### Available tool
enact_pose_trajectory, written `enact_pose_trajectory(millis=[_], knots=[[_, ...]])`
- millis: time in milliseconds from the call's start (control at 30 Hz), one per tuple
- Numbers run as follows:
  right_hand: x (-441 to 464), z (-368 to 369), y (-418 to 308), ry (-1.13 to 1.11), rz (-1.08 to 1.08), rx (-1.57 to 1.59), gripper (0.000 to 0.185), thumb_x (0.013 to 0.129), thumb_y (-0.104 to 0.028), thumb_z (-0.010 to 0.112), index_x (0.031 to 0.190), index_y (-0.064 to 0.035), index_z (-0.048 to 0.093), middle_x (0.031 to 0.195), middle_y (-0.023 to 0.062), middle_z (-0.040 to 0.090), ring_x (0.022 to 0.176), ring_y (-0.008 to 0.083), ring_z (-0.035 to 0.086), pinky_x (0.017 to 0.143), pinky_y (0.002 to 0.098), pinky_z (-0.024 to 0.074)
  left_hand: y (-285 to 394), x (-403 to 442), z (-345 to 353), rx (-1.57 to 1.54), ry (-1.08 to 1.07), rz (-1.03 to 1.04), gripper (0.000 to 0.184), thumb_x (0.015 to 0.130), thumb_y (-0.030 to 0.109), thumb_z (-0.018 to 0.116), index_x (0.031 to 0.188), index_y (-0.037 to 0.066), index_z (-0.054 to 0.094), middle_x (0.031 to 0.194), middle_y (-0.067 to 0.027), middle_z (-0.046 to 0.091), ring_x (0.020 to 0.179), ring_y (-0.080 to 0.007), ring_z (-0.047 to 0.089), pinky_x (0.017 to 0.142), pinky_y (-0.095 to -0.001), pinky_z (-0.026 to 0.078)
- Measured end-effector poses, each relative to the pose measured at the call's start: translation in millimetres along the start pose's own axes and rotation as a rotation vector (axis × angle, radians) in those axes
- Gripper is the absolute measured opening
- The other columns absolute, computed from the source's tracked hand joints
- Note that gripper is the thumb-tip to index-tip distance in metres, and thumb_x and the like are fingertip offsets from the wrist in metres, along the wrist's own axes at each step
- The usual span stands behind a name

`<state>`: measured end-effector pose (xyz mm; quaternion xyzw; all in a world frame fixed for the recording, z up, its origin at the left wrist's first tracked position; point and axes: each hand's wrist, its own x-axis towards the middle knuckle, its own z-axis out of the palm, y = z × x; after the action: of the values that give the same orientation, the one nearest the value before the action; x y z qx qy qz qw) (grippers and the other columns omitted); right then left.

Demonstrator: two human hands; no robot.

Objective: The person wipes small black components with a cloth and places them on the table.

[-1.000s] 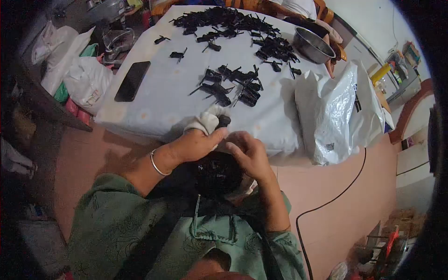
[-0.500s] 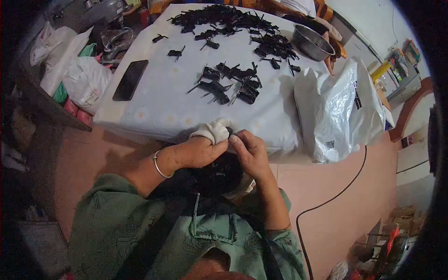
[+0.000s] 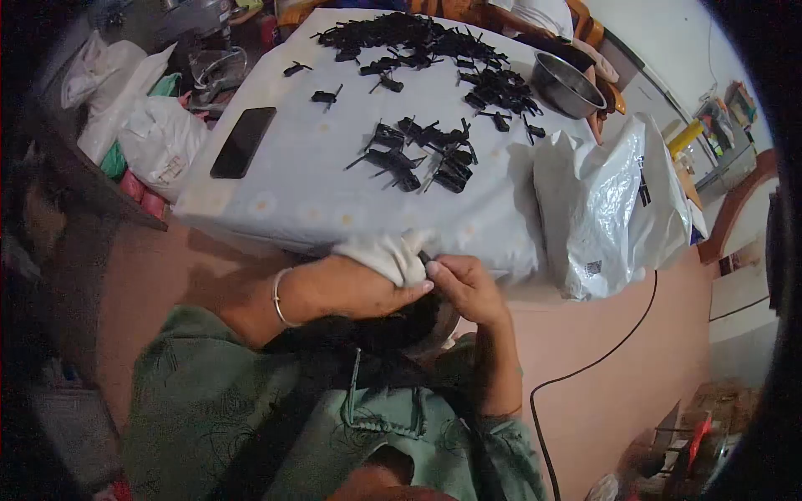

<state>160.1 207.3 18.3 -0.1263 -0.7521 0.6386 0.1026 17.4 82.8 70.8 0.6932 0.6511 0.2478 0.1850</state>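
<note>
Just off the table's near edge, both my hands meet at a small black plastic part, mostly hidden by the fingers. White cloth, perhaps a glove, covers the fingers of my left hand, which is closed around the part. My right hand pinches the part's end between thumb and fingers. Below them is a container of dark pieces, partly covered by my forearm. On the table in front, a small group of black plastic parts with thin prongs lies loose.
A big heap of black parts covers the far end of the white-clothed table. A phone lies left; a metal bowl and a white plastic bag stand right. Another person's arm shows behind the bowl. A black cable crosses the floor.
Both hands have shifted slightly right and down, with the left hand and its cloth turned further over. More of the black part's end shows at my right fingertips.
</note>
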Motion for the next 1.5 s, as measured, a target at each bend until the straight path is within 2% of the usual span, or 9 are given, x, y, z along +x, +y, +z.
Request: enact_pose_trajectory(millis=[167, 433, 600, 767, 900, 1067, 1267, 1400, 1500], knots=[[3, -3, 11, 0.167, -0.01, -0.027, 0.028, 0.087, -0.021, 0.051, 0.066, -0.0036, 0.048, 0.06, -0.0064, 0.04, 0.058, 0.0033, 0.034, 0.05, 0.0201, 0.0302, -60, 42, -17, 0.179, 0.389, 0.068, 0.027, 0.078, 0.017, 0.045, 0.097, 0.0, 0.053, 0.099, -0.0216, 0.054, 0.086, -0.0354, 0.055, 0.076, -0.0378, 0.044], [10, 7, 14, 0.27, -0.094, -0.154, 0.023, 0.086, -0.019, 0.054, 0.071, -0.0018, 0.05, 0.06, -0.0048, 0.042, 0.056, 0.005, 0.038, 0.05, 0.0204, 0.033, -111, 86, -15, 0.333, 0.231, -0.034, 0.019, 0.075, 0.011, 0.046, 0.09, 0.005, 0.055, 0.083, -0.0194, 0.056, 0.081, -0.0357, 0.054, 0.07, -0.0395, 0.044], [20, 23, 14, 0.632, -0.338, -0.315, 0.013, 0.083, -0.013, 0.056, 0.081, 0.0, 0.054, 0.059, 0.0009, 0.049, 0.053, 0.0066, 0.042, 0.048, 0.022, 0.0367, -83, 65, -10, 0.354, 0.335, 0.056, 0.015, 0.073, 0.011, 0.047, 0.085, 0.005, 0.054, 0.08, -0.0174, 0.054, 0.076, -0.0356, 0.053, 0.065, -0.0392, 0.044], [18, 27, 9, 0.596, -0.258, -0.533, 0.012, 0.082, -0.011, 0.057, 0.08, 0.0008, 0.055, 0.06, 0.002, 0.051, 0.054, 0.0064, 0.043, 0.05, 0.0224, 0.0385, -31, 41, -6, 0.48, 0.276, 0.044, 0.012, 0.071, 0.017, 0.052, 0.076, 0.006, 0.052, 0.07, -0.0128, 0.056, 0.068, -0.0312, 0.057, 0.053, -0.0377, 0.045], [21, 28, 25, 0.524, -0.209, -0.168, 0.019, 0.082, -0.017, 0.058, 0.075, -0.0002, 0.055, 0.057, 0.0105, 0.05, 0.051, 0.0115, 0.044, 0.049, 0.0274, 0.0383, -30, 23, 1, -0.043, 0.435, 0.206, 0.015, 0.072, 0.008, 0.06, 0.084, 0.003, 0.052, 0.085, -0.0144, 0.056, 0.075, -0.0264, 0.057, 0.065, -0.0294, 0.047], [12, 33, 14, 0.274, -0.125, 0.058, 0.022, 0.083, -0.018, 0.057, 0.071, 0.0009, 0.053, 0.057, 0.01, 0.049, 0.051, 0.0096, 0.038, 0.046, 0.0277, 0.0349, -31, 17, 20, -0.712, 0.494, 0.094, 0.034, 0.078, 0.015, 0.062, 0.103, -0.002, 0.047, 0.093, -0.0103, 0.053, 0.082, -0.0152, 0.053, 0.07, -0.0264, 0.044], [6, 35, 0, 0.511, -0.516, -0.602, 0.018, 0.075, -0.012, 0.064, 0.067, -0.0027, 0.051, 0.056, 0.0109, 0.047, 0.047, 0.0225, 0.046, 0.044, 0.0325, 0.0368, -36, 16, 30, -0.23, 0.502, 0.044, 0.032, 0.079, 0.011, 0.06, 0.103, 0.001, 0.041, 0.09, -0.0085, 0.046, 0.081, -0.0161, 0.044, 0.071, -0.0283, 0.04], [6, 30, 10, 0.572, -0.647, -0.653, 0.016, 0.07, -0.008, 0.067, 0.067, -0.0048, 0.052, 0.058, 0.0102, 0.048, 0.049, 0.0282, 0.049, 0.044, 0.0359, 0.038, -40, 15, 36, -0.243, 0.273, -0.081, 0.036, 0.081, 0.013, 0.058, 0.108, 0.002, 0.037, 0.089, -0.0076, 0.044, 0.086, -0.0162, 0.043, 0.075, -0.0297, 0.038], [6, 29, 10, 0.64, -0.687, -0.656, 0.016, 0.069, -0.007, 0.067, 0.068, -0.0046, 0.052, 0.059, 0.01, 0.049, 0.049, 0.0278, 0.049, 0.043, 0.0359, 0.038, -48, 14, 51, -0.501, 0.322, 0.129, 0.04, 0.082, 0.014, 0.057, 0.112, 0.003, 0.034, 0.084, -0.0052, 0.045, 0.077, -0.0149, 0.048, 0.067, -0.0297, 0.042]])
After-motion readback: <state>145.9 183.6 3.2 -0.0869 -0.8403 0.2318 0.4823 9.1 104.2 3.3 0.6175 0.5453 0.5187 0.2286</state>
